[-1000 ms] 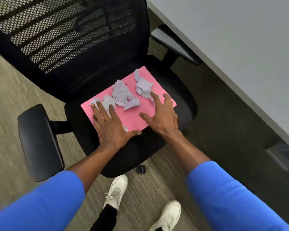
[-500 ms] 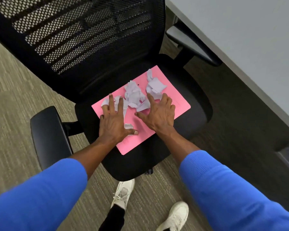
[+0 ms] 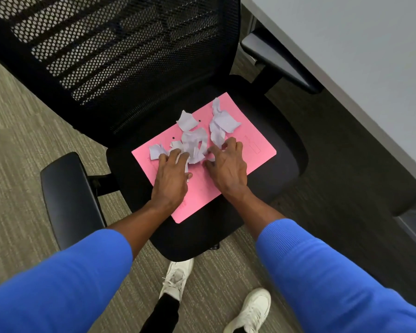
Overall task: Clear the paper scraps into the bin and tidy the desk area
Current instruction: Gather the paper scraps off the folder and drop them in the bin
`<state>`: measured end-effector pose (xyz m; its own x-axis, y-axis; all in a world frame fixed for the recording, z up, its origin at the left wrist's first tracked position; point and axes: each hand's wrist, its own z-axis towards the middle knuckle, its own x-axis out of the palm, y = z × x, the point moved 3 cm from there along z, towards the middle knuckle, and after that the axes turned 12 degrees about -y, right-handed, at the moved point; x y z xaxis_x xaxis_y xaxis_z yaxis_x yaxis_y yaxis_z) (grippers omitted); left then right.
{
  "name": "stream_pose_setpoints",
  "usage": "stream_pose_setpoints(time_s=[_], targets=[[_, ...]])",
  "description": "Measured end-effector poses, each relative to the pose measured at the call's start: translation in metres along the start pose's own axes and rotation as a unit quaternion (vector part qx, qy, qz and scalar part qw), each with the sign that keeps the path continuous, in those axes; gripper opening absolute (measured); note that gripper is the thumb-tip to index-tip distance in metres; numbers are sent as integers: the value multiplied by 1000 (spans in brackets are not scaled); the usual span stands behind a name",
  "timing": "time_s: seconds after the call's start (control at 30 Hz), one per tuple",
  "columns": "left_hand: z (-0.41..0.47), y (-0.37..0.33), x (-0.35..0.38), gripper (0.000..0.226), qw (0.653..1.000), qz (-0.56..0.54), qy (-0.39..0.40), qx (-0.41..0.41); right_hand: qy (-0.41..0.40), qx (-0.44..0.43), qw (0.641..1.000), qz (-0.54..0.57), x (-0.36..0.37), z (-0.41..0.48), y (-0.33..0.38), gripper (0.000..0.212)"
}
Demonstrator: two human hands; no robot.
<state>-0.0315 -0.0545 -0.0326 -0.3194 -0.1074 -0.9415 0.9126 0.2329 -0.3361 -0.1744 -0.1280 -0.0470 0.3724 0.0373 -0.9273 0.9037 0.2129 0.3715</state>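
Since the earlier frame your two hands have drawn closer together and their fingers, flat and spread before, now curl in around the scraps. The flat pink paper folder (image 3: pixel 240 150) lies on the seat of the black mesh-backed office chair (image 3: pixel 120 56), its long axis running from the near left, by your left wrist, up toward the far right and the grey desk top (image 3: pixel 360 44). The pale lilac torn paper scraps (image 3: pixel 195 140) sit in a loose heap on the folder's far-left half, with one cluster stretching toward its far corner. Your left hand (image 3: pixel 171 179) rests palm down on the folder with fingers bent and its fingertips buried in the near edge of the heap; your right hand (image 3: pixel 228 167) is just beside it, fingers hooked over the heap's right side. Whether either hand has actually pinched a scrap you cannot tell, since the fingers hide it. The heap lies directly ahead of and between both hands, touching them.
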Motion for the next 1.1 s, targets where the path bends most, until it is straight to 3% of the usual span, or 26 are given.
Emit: stream_pose_setpoints(time_s=[0.3, 0.83, 1.1], targets=[[-4, -4, 1, 24, 995, -75, -37, -46, -18, 22, 994, 106, -4, -13, -11, 25], [-44, -34, -21, 16, 960, -183, -146, -156, -130, 239, 929, 252, -47, -108, -106, 19], [-100, -97, 2, 19, 935, -238, -151, -215, -179, 283, 915, 226, -76, -173, -157, 17]])
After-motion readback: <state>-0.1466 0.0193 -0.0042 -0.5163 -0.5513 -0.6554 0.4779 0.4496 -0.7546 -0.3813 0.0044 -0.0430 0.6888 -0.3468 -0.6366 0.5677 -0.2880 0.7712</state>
